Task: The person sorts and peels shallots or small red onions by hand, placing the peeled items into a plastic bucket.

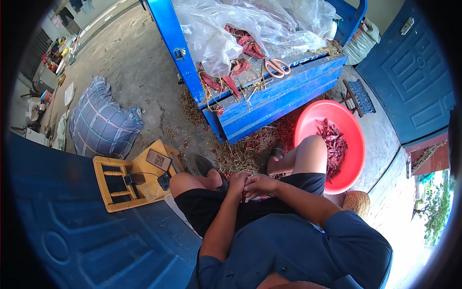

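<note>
Above my lap, my left hand (237, 182) and my right hand (260, 185) meet with curled fingers. Whatever they hold is mostly hidden; only a little red shows beneath them. Beyond my knees, dried red chili peppers (251, 47) lie on the bed of a blue cart (279, 103), partly under clear plastic sheeting (207, 36). Pink-handled scissors (277, 68) rest on the cart's edge, apart from both hands. To the right of my right knee, a pink-red basin (353, 164) contains a heap of chili peppers (335, 144).
A wooden chair (113, 200) at left carries a phone (159, 160) and small dark devices. Behind it sits a stuffed plaid sack (103, 118). Stems and scraps (236, 161) litter the floor by my feet. A small stool (360, 96) stands near the blue door (409, 67).
</note>
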Motion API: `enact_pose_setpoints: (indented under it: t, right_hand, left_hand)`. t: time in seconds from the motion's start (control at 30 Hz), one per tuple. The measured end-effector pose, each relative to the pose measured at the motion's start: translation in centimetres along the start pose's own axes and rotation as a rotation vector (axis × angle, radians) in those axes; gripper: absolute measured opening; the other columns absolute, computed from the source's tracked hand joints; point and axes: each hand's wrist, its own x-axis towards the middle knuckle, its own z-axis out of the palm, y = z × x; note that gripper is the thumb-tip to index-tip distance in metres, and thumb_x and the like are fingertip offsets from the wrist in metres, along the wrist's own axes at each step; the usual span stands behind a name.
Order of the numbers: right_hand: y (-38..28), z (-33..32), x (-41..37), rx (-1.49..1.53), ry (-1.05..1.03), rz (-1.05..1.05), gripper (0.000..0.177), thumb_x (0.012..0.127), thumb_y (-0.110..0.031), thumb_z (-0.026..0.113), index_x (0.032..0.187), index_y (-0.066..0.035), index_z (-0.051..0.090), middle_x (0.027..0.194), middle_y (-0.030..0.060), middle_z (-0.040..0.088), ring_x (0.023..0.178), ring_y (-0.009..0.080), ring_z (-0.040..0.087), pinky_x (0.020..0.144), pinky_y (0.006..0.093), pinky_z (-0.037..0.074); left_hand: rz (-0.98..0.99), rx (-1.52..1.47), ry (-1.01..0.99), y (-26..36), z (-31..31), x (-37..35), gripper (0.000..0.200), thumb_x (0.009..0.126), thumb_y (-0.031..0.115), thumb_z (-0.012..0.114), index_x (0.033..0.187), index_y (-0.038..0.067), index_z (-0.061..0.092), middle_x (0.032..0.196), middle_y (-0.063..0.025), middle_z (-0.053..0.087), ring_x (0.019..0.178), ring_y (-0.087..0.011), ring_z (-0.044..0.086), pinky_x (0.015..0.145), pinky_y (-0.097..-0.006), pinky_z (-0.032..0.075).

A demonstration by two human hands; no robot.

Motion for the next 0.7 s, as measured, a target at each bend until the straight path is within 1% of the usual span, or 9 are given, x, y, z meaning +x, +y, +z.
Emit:
enact_pose_setpoints:
  t: [0.1,0.2,0.23,0.3,0.33,0.43,0.57,0.63,0.7]
  right_hand:
    - [-0.8,1.1,-0.3,0.168,0.037,-0.02,0.016,0.09,-0.014,0.071,0.102,-0.004,0.066,0.088,0.0048,0.07,0.077,0.0127,0.07,0.066,0.0238,0.058]
    - [0.7,1.1,1.8,-0.289,0.122,-0.41,0.012,0.084,-0.013,0.076,0.093,-0.006,0.073,0.095,0.0045,0.07,0.084,0.0161,0.067,0.076,0.0289,0.053]
    - [0.9,1.3,2.1,-0.289,0.112,-0.407,0.012,0.084,-0.013,0.076,0.093,-0.006,0.073,0.095,0.0045,0.07,0.084,0.0161,0.067,0.076,0.0289,0.053]
    - [1.3,1.5,2.6,-0.695,0.37,-0.838,0.013,0.077,-0.013,0.079,0.089,-0.009,0.075,0.1,0.0065,0.068,0.098,0.0218,0.063,0.087,0.0347,0.048]
    - [1.4,1.4,3.1,-0.729,0.432,-0.82,0.018,0.071,-0.018,0.081,0.087,-0.012,0.076,0.107,0.0089,0.066,0.107,0.0258,0.059,0.094,0.0379,0.045]
    - [2.5,1.5,3.7,-0.868,0.663,-0.881,0.021,0.07,-0.022,0.081,0.086,-0.01,0.075,0.101,0.0098,0.067,0.103,0.0261,0.061,0.092,0.0378,0.046]
    - [3.5,0.7,4.4,-0.838,0.712,-0.732,0.024,0.072,-0.025,0.08,0.086,-0.006,0.074,0.096,0.012,0.068,0.097,0.0258,0.064,0.087,0.0372,0.049]
    - [4.0,0.2,4.6,-0.582,0.69,-0.504,0.027,0.073,-0.024,0.081,0.087,-0.003,0.073,0.092,0.0121,0.069,0.087,0.023,0.067,0.077,0.0352,0.052]
    - [4.4,-0.4,4.8,-0.558,0.698,-0.531,0.028,0.074,-0.025,0.081,0.088,-0.003,0.073,0.091,0.0101,0.069,0.083,0.0197,0.067,0.073,0.0333,0.052]
  left_hand:
    - [0.095,-0.042,0.023,1.3,-0.4,-0.3,0.021,0.088,0.009,0.049,0.093,-0.001,0.067,0.079,-0.0043,0.061,0.071,-0.0127,0.057,0.064,-0.0267,0.046]
    - [0.125,-0.083,0.078,0.8,-1.2,-0.1,0.023,0.092,0.012,0.046,0.095,0.0,0.066,0.078,-0.0049,0.06,0.071,-0.0124,0.058,0.062,-0.0258,0.046]
    - [0.124,-0.084,0.088,1.1,-0.9,-0.6,0.023,0.092,0.012,0.046,0.095,0.0,0.066,0.078,-0.0049,0.06,0.071,-0.0124,0.058,0.062,-0.0258,0.046]
    - [-0.049,-0.285,0.203,1.8,-0.1,-1.6,0.024,0.094,0.014,0.044,0.095,0.003,0.065,0.073,-0.0035,0.058,0.062,-0.0118,0.056,0.052,-0.0259,0.044]
    - [-0.05,-0.281,0.208,1.4,-0.5,-1.6,0.024,0.094,0.014,0.044,0.095,0.003,0.065,0.073,-0.0035,0.058,0.062,-0.0118,0.056,0.052,-0.0259,0.044]
    - [-0.11,-0.155,0.151,0.4,-1.0,-1.5,0.022,0.095,0.017,0.045,0.091,0.008,0.064,0.069,-0.0018,0.056,0.05,-0.0115,0.051,0.041,-0.0271,0.038]
    - [-0.144,-0.092,0.14,0.5,-0.3,-1.5,0.021,0.095,0.022,0.046,0.085,0.011,0.061,0.065,-0.0007,0.056,0.044,-0.0109,0.047,0.037,-0.0269,0.033]
    - [-0.17,-0.069,0.102,0.7,0.0,-1.6,0.021,0.095,0.023,0.046,0.084,0.011,0.06,0.065,-0.0005,0.056,0.045,-0.0108,0.048,0.038,-0.0262,0.033]
    - [-0.198,-0.129,0.099,0.6,0.4,-1.7,0.022,0.095,0.025,0.045,0.083,0.012,0.059,0.065,-0.0001,0.056,0.045,-0.0108,0.048,0.038,-0.0257,0.033]
